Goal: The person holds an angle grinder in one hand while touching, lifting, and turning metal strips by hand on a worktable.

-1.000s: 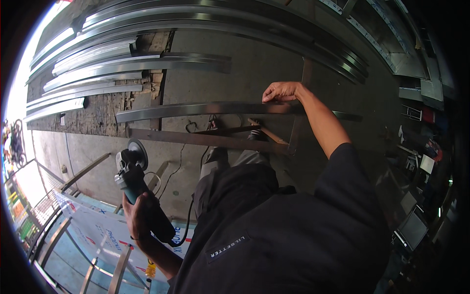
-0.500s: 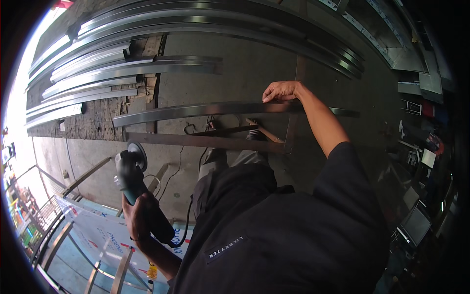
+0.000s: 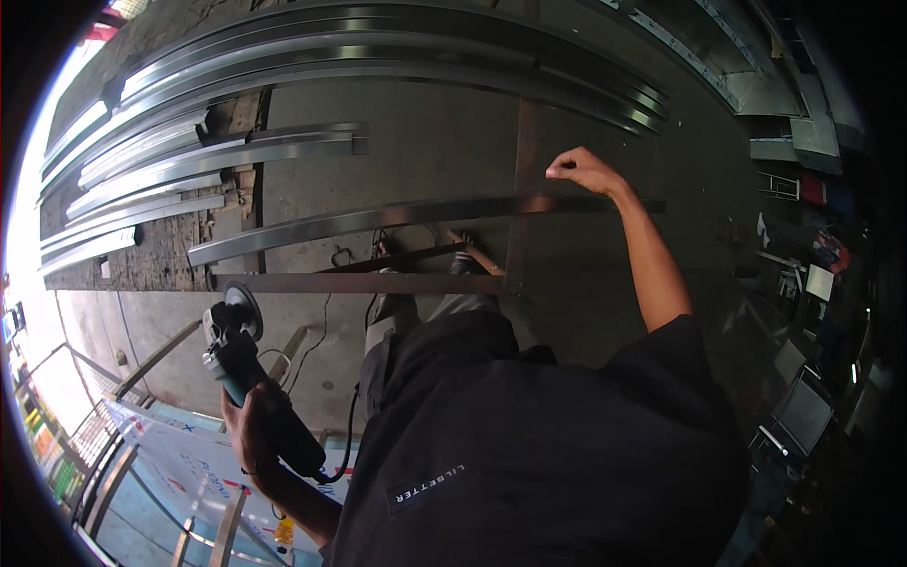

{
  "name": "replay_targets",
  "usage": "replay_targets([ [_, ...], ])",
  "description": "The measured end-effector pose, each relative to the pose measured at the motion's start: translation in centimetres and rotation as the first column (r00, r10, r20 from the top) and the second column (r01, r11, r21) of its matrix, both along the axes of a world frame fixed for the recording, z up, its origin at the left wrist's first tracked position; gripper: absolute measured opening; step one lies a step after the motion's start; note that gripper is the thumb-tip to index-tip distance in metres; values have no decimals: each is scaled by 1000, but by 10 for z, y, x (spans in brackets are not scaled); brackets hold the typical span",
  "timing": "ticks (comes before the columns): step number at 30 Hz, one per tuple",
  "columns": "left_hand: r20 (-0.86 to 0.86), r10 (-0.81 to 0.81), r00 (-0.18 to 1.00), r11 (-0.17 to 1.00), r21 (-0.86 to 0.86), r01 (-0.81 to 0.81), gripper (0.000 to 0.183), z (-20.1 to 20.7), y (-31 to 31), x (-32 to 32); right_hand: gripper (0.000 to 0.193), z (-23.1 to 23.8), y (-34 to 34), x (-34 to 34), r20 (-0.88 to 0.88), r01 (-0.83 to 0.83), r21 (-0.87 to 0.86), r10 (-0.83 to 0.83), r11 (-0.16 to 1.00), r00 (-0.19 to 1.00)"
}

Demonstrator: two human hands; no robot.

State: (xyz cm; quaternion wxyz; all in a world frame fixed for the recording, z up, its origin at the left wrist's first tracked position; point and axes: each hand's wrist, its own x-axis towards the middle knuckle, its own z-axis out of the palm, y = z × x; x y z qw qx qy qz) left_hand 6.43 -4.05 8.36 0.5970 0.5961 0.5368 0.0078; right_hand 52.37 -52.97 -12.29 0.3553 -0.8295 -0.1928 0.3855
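In my left hand [image 3: 248, 430] is an angle grinder [image 3: 269, 406], my fingers wrapped round its dark body. Its round disc [image 3: 243, 311] is at the upper end, beside the frame and touching nothing I can make out. A long shiny metal bar [image 3: 368, 219] lies crosswise in front of me, over a brown steel frame [image 3: 378, 283]. Above the right part of this bar is my right hand [image 3: 588, 172], apart from it, with the fingers curled in and nothing visible in them.
Several metal profiles [image 3: 312, 55] lie on a worn wooden board [image 3: 165, 248] at the far left. The grinder's cord [image 3: 351, 439] hangs beside my left leg. A film-covered sheet [image 3: 189, 463] and metal rails [image 3: 227, 520] stand at lower left. A wooden-handled tool [image 3: 480, 257] shows below the bar.
My right hand has come off the bar and moved right along it. The grinder stays in my left hand, a little lower. The bar and frame have shifted left in the view.
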Motion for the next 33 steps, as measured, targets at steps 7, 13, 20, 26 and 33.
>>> replay_targets([
  [7,-27,38,999,998,44,-37,52,15,-47,21,28,-26,-16,5,-541,-103,-149,6,983,841],
  [13,30,-1,1000,999,40,0,53,15,-74,17,18,-49,-16,31,-839,-138,-108,-16,984,544],
  [20,41,53,998,998,24,-54,53,20,-98,23,15,-89,-30,26,-803,-15,-14,-2,1000,597],
  [26,5,44,999,997,64,-44,49,24,-113,33,20,-73,-48,42,-829,-22,3,14,1000,559],
  [33,-24,-13,1000,998,59,14,48,28,-122,48,18,-78,-59,43,-813,-86,17,64,996,579],
])
